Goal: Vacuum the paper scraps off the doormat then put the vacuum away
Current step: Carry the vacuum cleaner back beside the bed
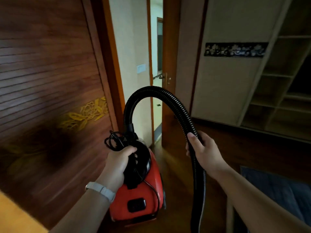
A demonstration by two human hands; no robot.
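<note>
A red canister vacuum (143,195) hangs in the air at centre, carried by its black top handle. My left hand (117,163) grips that handle together with a bundle of black power cord (114,140). A black ribbed hose (161,93) arches up from the vacuum's front and comes down on the right. My right hand (203,150) is curled round the hose where it descends; the hose continues down out of view. No doormat or paper scraps are plainly visible.
A dark wooden door with carved gold flowers (50,81) stands close on the left. Ahead is a narrow doorway (156,64) with a door ajar. An open shelving unit (282,81) fills the right wall. A blue fabric surface (277,190) lies at lower right.
</note>
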